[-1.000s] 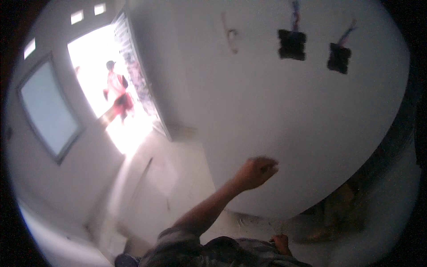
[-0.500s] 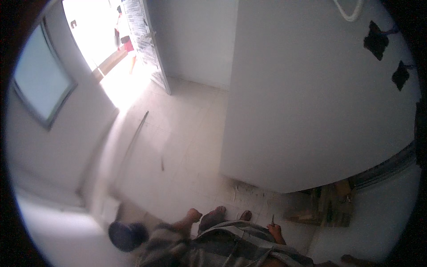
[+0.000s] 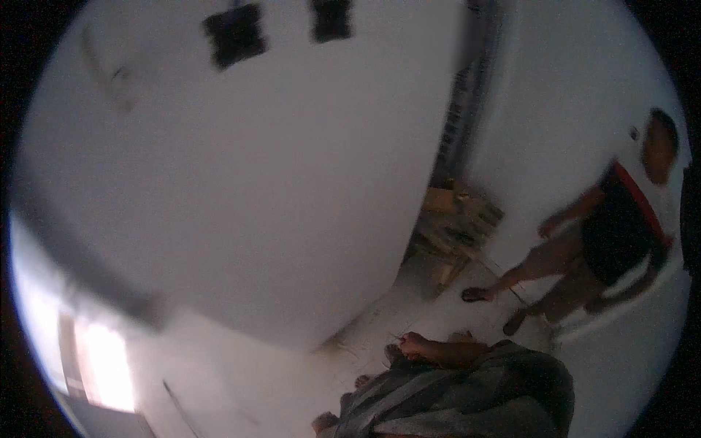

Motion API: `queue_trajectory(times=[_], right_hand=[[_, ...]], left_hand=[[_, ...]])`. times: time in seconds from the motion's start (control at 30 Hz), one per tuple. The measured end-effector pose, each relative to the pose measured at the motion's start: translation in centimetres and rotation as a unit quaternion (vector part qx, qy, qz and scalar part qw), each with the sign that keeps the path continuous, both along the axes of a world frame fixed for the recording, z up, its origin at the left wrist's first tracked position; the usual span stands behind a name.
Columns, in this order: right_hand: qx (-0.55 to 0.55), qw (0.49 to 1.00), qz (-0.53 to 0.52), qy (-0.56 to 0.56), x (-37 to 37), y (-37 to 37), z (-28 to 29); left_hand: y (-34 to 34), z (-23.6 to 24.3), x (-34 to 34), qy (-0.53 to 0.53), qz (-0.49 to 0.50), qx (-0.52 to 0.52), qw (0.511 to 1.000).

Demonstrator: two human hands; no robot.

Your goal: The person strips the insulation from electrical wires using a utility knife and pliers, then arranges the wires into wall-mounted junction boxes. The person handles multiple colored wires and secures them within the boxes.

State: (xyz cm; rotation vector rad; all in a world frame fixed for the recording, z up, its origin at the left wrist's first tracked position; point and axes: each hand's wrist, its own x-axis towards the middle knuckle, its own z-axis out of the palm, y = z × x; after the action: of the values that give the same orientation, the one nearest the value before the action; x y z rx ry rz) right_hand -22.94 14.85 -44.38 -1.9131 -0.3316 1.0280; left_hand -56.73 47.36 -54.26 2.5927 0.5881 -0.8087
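Observation:
My right hand (image 3: 414,346) is closed in front of my draped, striped clothing. A thin tool, too blurred to name, sticks out of it a little toward the left. Low in the view, my left hand (image 3: 323,422) looks closed near my body. Whatever it may hold is hidden. Neither hand touches the wall or the floor. My bare feet (image 3: 363,380) show partly between the two hands.
A broad pale wall (image 3: 277,182) with two dark openings (image 3: 237,35) fills the left and middle. Wood pieces (image 3: 456,233) are heaped by its end. At right stands another person (image 3: 621,219) in dark clothing. A thin rod (image 3: 177,404) lies on the floor, lower left.
My view has swung to the right. The bright doorway has shifted to the lower left, and the other person is now largely in view. The thin tool stays in my right hand.

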Motion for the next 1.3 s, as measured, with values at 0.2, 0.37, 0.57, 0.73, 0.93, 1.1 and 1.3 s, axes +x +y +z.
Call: queue_trajectory(times=[0.2,0.37,0.57,0.73,0.93,1.1,1.3], right_hand=[[-0.079,0.987,-0.11,0.088,0.9,1.9,-2.8],[-0.131,0.98,-0.132,0.076,0.7,1.6,-3.6],[-0.171,0.964,-0.188,0.078,-2.1,-1.4,-4.0],[-0.176,0.959,-0.208,0.076,-4.7,1.4,-5.4],[-0.17,0.961,-0.206,0.066,-6.0,1.9,-6.4],[-0.16,0.967,-0.188,0.064,-6.9,1.0,-6.8],[-0.166,0.973,-0.155,0.046,-9.7,-2.5,-8.5]], left_hand=[[4.4,2.6,11.9,-0.006,-0.046,-0.076,0.996],[5.6,4.5,21.8,-0.025,-0.096,-0.107,0.989],[4.1,5.8,28.2,-0.041,-0.147,-0.168,0.974],[6.2,4.5,28.7,-0.044,-0.162,-0.204,0.965],[5.3,3.7,27.8,-0.037,-0.166,-0.215,0.962],[5.6,4.5,25.7,-0.036,-0.152,-0.198,0.968],[3.5,4.1,19.9,-0.051,-0.111,-0.186,0.975]])
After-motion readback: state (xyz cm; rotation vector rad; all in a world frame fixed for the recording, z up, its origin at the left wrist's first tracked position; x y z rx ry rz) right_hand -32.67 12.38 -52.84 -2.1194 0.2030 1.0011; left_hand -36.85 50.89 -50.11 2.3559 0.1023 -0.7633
